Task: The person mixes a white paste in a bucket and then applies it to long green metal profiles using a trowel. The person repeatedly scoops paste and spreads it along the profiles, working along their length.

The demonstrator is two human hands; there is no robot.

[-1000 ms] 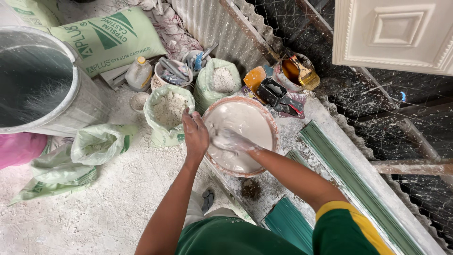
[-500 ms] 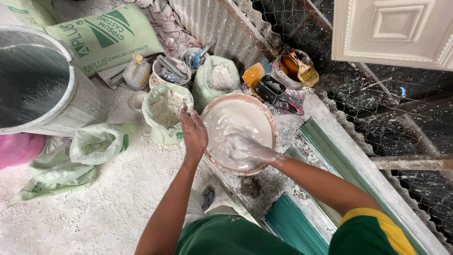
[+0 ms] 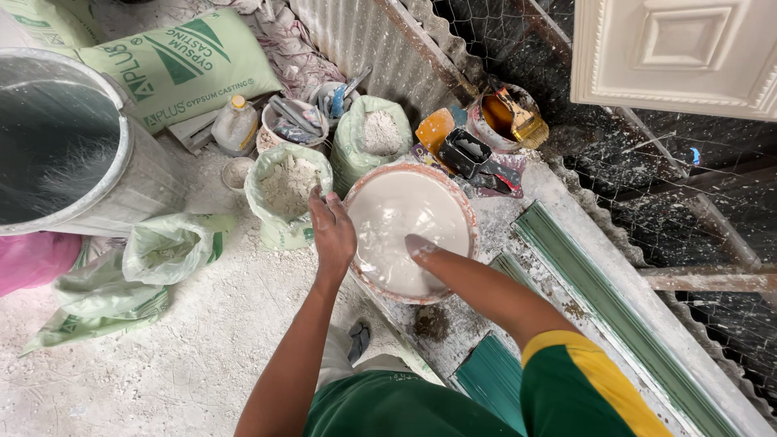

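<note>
The basin sits at the near edge of a spattered bench, just ahead of the person, and is filled with a pale, creamy white mix. The right hand is plunged into that mix: only the wrist and a coated knuckle show above the surface, so whether its fingers are spread or closed cannot be told. The left hand lies on the basin's left rim, fingers together and curled over the edge, gripping it to keep the basin steady.

This looks like the mixing step, hand working the wet plaster while the other braces the basin. Judging by the smooth surface (a few streaks and lumps still show near the wrist), the mix seems close to even. The next move would call for a firm hold on the rim and a sweep along the basin's wall and bottom to break up whatever has not blended.

Touching the basin on the left stands an open sack of greyish-white powder; a second open sack stands just behind. Beyond are a small bottle, a tub of tools, and a pot with a brush. A big drum fills the far left, and green moulds lie along the bench to the right.
</note>
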